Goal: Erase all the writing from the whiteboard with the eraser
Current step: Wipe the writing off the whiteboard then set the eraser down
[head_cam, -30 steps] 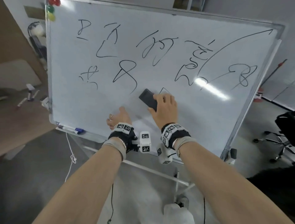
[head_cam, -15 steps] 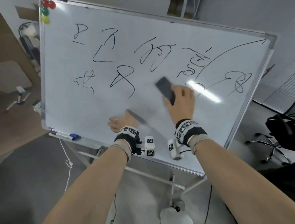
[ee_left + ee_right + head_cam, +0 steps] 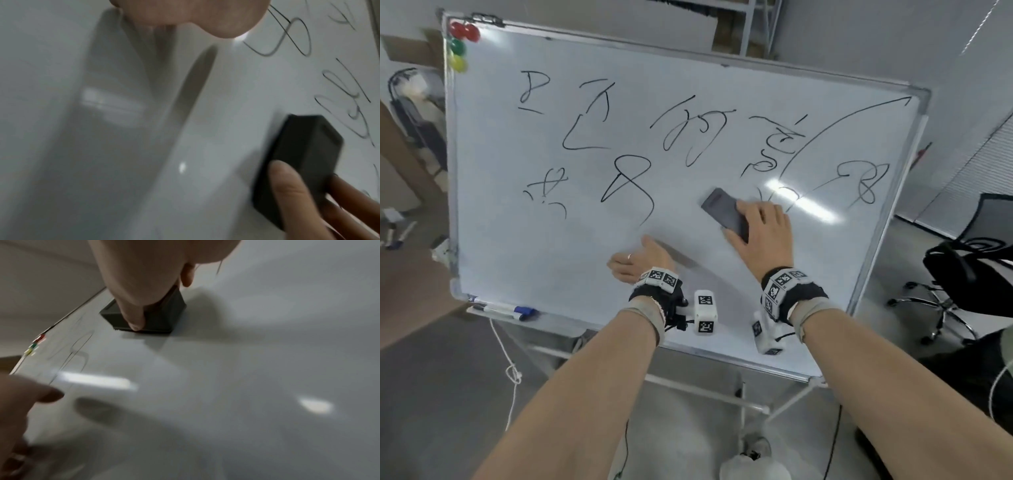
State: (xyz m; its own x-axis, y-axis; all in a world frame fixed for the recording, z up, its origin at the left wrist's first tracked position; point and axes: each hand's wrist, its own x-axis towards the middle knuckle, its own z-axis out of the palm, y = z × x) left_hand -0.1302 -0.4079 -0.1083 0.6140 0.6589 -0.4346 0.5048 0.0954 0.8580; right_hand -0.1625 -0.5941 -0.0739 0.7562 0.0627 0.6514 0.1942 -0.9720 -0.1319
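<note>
A tilted whiteboard [image 3: 524, 260] on a stand carries black scribbles [image 3: 626, 185] over its upper half. My right hand [image 3: 760, 233] grips a dark block eraser [image 3: 724, 212] and presses it flat on the board, just left of the light glare. In the right wrist view the thumb lies along the eraser [image 3: 160, 318]. In the left wrist view the eraser [image 3: 298, 155] sits below the scribbles [image 3: 296, 32]. My left hand [image 3: 637, 262] rests flat on the bare lower board, fingers straight, holding nothing.
Red, green and yellow magnets [image 3: 459, 48] stick to the board's top left corner. A blue-capped marker [image 3: 506, 310] lies in the tray at the lower left. An office chair [image 3: 962, 274] stands to the right. Cables hang under the stand.
My right hand swept the eraser up and to the right across the board's middle; the small scribble there is gone. The left hand stayed pressed on the lower board.
</note>
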